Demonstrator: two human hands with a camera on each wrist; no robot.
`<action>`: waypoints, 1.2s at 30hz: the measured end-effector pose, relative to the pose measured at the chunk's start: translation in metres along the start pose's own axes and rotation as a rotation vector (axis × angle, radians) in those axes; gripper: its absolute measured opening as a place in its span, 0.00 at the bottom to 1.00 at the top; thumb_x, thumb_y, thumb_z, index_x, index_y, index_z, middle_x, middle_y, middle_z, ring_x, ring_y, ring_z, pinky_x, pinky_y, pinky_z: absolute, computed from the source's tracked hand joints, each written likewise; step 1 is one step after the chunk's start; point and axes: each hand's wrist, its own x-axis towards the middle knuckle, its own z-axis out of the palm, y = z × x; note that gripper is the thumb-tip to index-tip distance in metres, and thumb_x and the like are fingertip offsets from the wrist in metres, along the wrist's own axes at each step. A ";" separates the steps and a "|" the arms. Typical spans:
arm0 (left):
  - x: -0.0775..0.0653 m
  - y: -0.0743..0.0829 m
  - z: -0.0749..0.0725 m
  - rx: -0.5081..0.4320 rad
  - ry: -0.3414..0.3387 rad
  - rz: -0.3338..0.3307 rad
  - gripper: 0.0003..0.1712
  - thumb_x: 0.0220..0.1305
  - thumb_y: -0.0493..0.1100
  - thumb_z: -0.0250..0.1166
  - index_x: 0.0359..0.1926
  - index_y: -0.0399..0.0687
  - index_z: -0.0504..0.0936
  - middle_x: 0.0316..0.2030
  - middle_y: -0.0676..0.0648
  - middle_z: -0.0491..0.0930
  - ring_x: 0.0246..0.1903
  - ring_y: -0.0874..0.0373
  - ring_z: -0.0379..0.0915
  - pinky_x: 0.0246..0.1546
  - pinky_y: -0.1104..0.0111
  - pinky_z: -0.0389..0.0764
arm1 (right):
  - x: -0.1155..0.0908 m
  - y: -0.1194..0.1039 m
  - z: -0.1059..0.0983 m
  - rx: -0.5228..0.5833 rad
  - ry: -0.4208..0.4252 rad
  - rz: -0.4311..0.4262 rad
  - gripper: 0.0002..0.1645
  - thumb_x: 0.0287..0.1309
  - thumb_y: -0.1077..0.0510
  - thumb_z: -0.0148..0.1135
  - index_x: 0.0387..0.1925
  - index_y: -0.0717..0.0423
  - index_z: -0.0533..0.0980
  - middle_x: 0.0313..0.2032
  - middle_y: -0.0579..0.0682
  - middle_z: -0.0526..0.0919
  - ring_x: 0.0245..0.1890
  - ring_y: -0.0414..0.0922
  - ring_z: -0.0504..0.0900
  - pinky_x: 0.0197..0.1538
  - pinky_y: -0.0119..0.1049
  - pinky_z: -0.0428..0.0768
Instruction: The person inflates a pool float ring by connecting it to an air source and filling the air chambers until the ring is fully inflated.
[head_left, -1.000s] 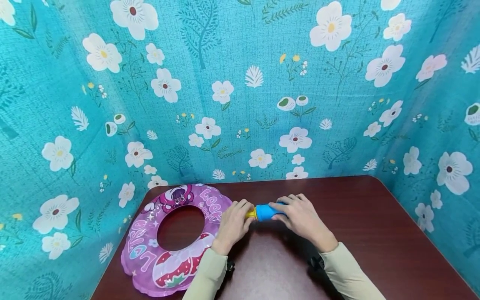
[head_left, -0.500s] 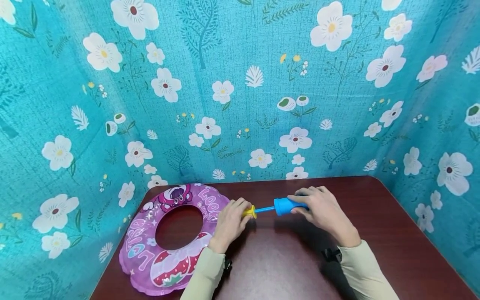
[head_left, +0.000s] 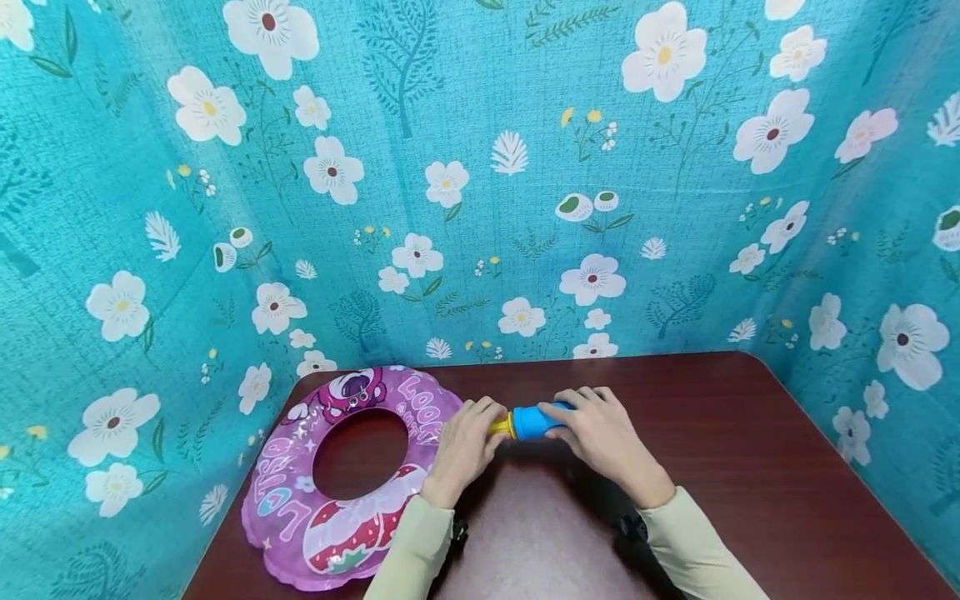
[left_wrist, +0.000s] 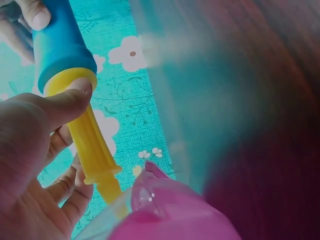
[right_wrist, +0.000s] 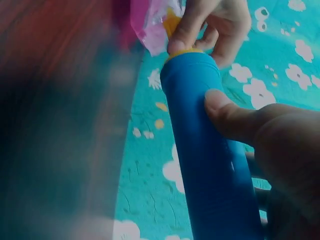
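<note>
A hand air pump has a blue barrel [head_left: 531, 422] and a yellow end piece [left_wrist: 92, 132]. My left hand [head_left: 465, 442] grips the yellow piece, thumb against its round flange. Around the blue barrel curls my right hand [head_left: 603, 433], its thumb lying along the side. The barrel is pushed up against the yellow flange, so no rod shows. The yellow tip reaches the clear plastic by the pink edge of the inflatable swim ring [left_wrist: 175, 215]; whether it sits inside a valve cannot be told. In the head view, the left hand covers part of the purple-pink ring.
The ring lies on the left side of a dark red-brown table [head_left: 720, 450]. A turquoise flowered curtain [head_left: 480, 225] hangs behind and on both sides. Dark wrist-worn devices sit under both sleeves.
Half a second ago the right hand had drawn the barrel rightward, baring a blue rod. Now it is back left against the yellow flange, as one second ago. The left hand has barely moved.
</note>
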 end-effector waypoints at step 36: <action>0.001 -0.002 -0.001 0.026 0.062 0.007 0.16 0.64 0.50 0.79 0.49 0.53 0.86 0.44 0.54 0.84 0.38 0.56 0.76 0.38 0.65 0.82 | -0.008 0.028 -0.019 0.042 -0.012 0.050 0.28 0.56 0.46 0.82 0.58 0.42 0.88 0.53 0.53 0.89 0.52 0.53 0.86 0.58 0.56 0.79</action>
